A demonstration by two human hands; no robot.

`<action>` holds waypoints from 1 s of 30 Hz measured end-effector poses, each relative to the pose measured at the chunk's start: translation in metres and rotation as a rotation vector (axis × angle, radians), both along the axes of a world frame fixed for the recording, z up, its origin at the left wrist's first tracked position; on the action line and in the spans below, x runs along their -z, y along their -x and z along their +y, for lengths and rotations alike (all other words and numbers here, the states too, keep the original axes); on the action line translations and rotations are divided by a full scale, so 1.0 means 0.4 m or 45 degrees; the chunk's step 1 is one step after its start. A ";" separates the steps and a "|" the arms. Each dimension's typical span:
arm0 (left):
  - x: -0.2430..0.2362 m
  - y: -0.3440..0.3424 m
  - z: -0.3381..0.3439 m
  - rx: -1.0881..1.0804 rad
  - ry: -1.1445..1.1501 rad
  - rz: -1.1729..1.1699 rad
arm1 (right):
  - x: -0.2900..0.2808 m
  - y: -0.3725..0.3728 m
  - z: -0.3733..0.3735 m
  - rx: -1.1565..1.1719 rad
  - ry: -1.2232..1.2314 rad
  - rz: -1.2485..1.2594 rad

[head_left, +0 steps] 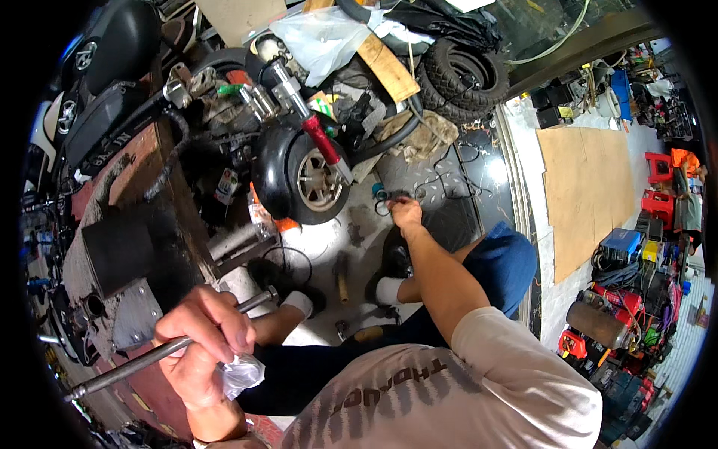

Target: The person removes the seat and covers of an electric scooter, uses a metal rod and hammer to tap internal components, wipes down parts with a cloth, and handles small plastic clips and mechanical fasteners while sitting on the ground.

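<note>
Dark tread-patterned plate (449, 198) covers the floor ahead of the person; beside it lies pale, glossy flooring (323, 251), where a wooden-handled hammer (342, 278) rests between the feet. To the right, a brown cardboard sheet (587, 198) is laid flat, with red plastic stools (658, 203) beyond it. A parked motorcycle (112, 123) stands at far left; a small spoked wheel (318, 179) stands ahead, a red shock absorber (321, 138) alongside.

Left hand (203, 340): fingers clamped around a long steel bar (138, 369), held at a slant at lower left — a clear plastic bag (243, 376) shows below the fingers. Right hand (405, 213): fingertips together at a small ring (382, 209) near the wheel; grip on it cannot be told.

Markings: pale lettering on the motorcycle's side — dark lettering, upside down, on the light T-shirt (523, 374).
</note>
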State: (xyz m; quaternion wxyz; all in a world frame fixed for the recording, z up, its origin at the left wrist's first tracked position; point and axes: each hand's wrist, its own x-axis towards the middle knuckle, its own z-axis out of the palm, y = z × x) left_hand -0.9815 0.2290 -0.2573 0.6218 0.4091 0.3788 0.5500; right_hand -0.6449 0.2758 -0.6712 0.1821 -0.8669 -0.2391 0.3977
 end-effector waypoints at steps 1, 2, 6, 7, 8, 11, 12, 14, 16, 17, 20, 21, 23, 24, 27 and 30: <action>-0.009 0.004 -0.007 -0.040 0.004 -0.012 | 0.005 0.001 0.001 -0.008 -0.007 0.039; -0.013 0.007 -0.011 -0.057 -0.030 -0.014 | 0.008 0.000 0.002 -0.054 -0.016 0.022; -0.023 0.030 -0.024 -0.160 -0.111 0.004 | 0.015 0.004 0.018 -0.162 0.021 -0.043; -0.025 0.040 -0.027 -0.193 -0.130 0.005 | 0.013 0.005 0.024 -0.184 0.018 -0.017; -0.023 0.050 -0.027 -0.191 -0.185 -0.021 | 0.013 0.007 0.031 -0.188 -0.004 -0.004; -0.021 0.076 -0.039 -0.307 -0.223 -0.029 | 0.013 0.008 0.054 -0.250 0.005 -0.028; -0.021 0.087 -0.041 -0.319 -0.215 -0.026 | 0.014 0.006 0.062 -0.289 -0.012 -0.059; -0.015 0.098 -0.047 -0.333 -0.234 -0.026 | 0.018 0.000 0.077 -0.350 -0.026 -0.122; -0.012 0.105 -0.052 -0.366 -0.241 -0.013 | 0.022 -0.008 0.092 -0.391 -0.009 -0.179; -0.012 0.106 -0.055 -0.381 -0.231 -0.012 | 0.022 -0.014 0.099 -0.411 -0.012 -0.172; -0.011 0.105 -0.060 -0.397 -0.216 -0.003 | 0.019 -0.034 0.120 -0.448 0.012 -0.202; -0.011 0.105 -0.061 -0.392 -0.219 0.002 | 0.014 -0.042 0.126 -0.435 0.016 -0.242; -0.011 0.104 -0.061 -0.382 -0.226 0.007 | -0.001 -0.059 0.138 -0.407 0.024 -0.320; -0.011 0.104 -0.059 -0.376 -0.231 0.006 | -0.012 -0.070 0.145 -0.364 0.038 -0.348; -0.008 0.102 -0.058 -0.378 -0.238 0.020 | -0.049 -0.102 0.178 -0.265 -0.034 -0.453; -0.006 0.098 -0.058 -0.379 -0.229 0.052 | -0.081 -0.129 0.230 -0.167 -0.165 -0.622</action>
